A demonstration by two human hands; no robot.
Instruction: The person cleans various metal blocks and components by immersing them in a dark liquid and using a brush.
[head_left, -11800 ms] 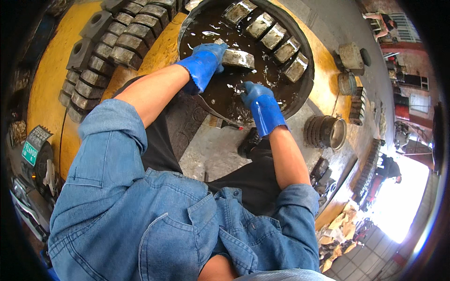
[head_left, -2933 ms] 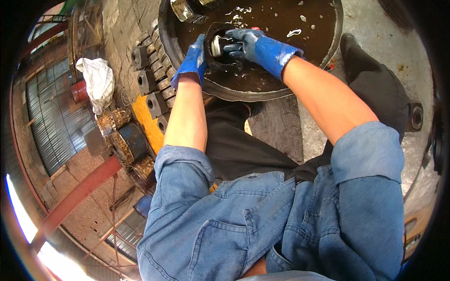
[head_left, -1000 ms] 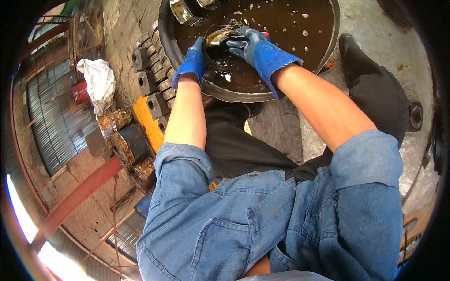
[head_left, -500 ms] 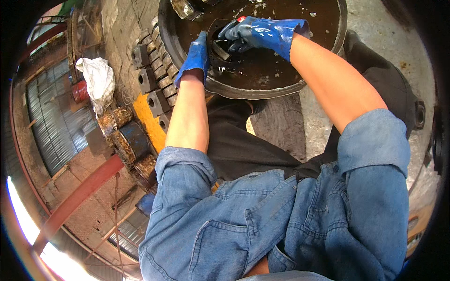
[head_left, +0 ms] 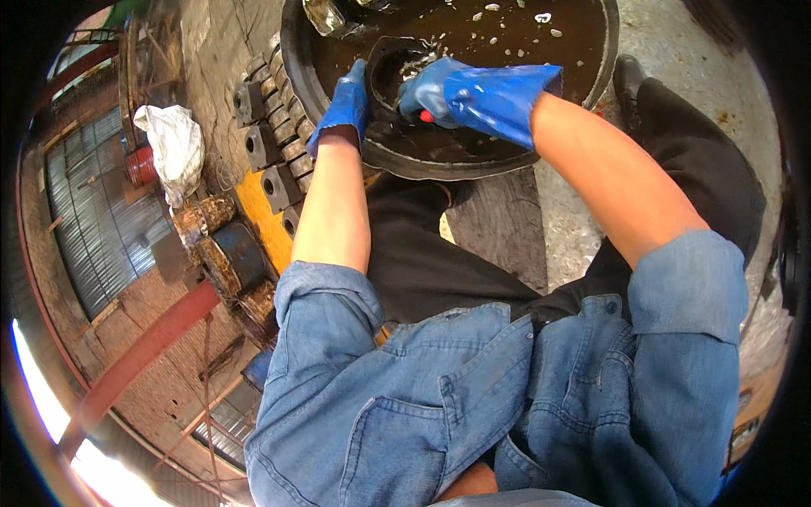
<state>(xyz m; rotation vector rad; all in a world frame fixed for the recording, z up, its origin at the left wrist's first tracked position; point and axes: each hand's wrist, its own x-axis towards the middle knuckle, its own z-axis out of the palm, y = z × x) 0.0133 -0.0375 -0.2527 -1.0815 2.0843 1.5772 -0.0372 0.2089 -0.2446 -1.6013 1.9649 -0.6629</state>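
The wide dark basin (head_left: 422,169) is sitting just before the person's legs (head_left: 448,262), probably so both hands can be working over its rim; dark liquid (head_left: 579,59) is covering its bottom; square holed blocks (head_left: 262,148) are standing in a row outside, on the left; a metal block (head_left: 327,15) is resting inside, far left; the dark curved piece (head_left: 378,66) is lying in the basin's near-left part; the left hand (head_left: 348,93) is meeting its left edge, seemingly steadying it, its grip impossible to tell; the right hand (head_left: 429,89), apart from the left, is curling around a red-ended object (head_left: 427,117), mostly hidden, likely for firm control.
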